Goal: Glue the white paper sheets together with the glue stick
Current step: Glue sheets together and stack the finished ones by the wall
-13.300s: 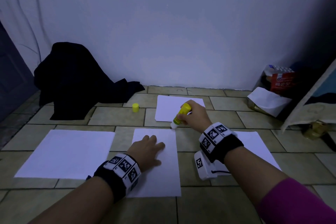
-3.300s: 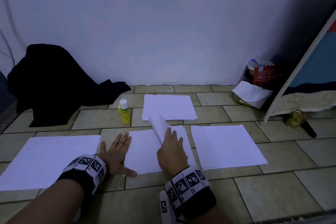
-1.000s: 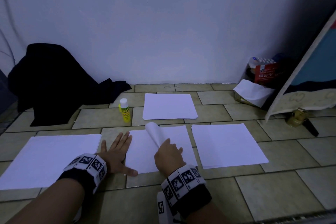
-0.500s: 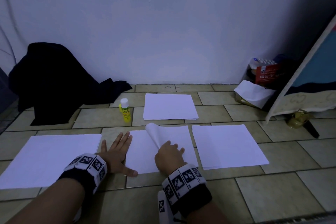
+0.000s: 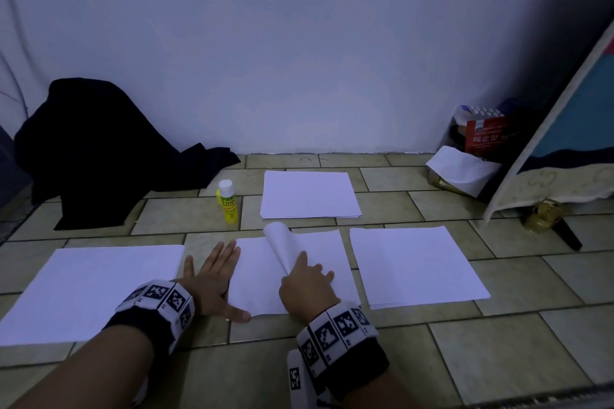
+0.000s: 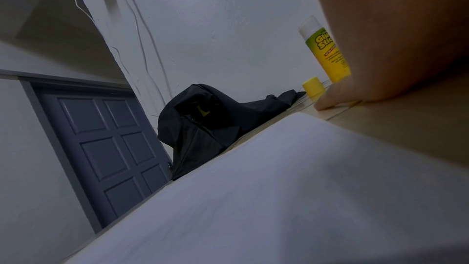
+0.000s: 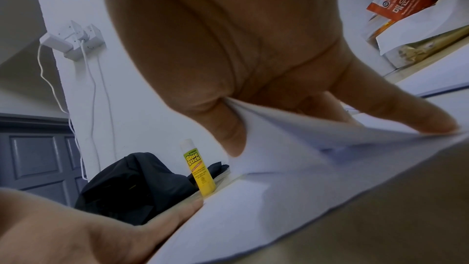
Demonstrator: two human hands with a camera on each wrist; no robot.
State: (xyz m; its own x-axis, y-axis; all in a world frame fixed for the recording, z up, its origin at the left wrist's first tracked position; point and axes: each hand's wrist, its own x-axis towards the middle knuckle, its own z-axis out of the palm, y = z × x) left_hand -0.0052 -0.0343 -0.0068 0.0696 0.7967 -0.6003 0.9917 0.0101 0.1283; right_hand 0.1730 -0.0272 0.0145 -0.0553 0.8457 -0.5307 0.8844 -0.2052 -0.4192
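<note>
Four white paper spots on the tiled floor [image 5: 498,359]: left sheet [image 5: 93,285], far stack [image 5: 309,194], right stack [image 5: 415,262], and the centre sheets [image 5: 259,279] under both hands. Left hand [image 5: 209,279] lies flat, fingers straight and spread, mostly on the tile along the centre sheets' left edge, thumb at the near-left corner. Right hand [image 5: 307,285] sits on the centre sheets, fingers bent; right wrist view shows thumb and fingers pinching the top sheet [image 5: 280,242], which curls up just beyond the fingertips. Glue stick [image 5: 227,201] stands upright, uncapped, well beyond the left fingertips, left of the far stack. Yellow cap [image 6: 313,85] sits just beside it.
</note>
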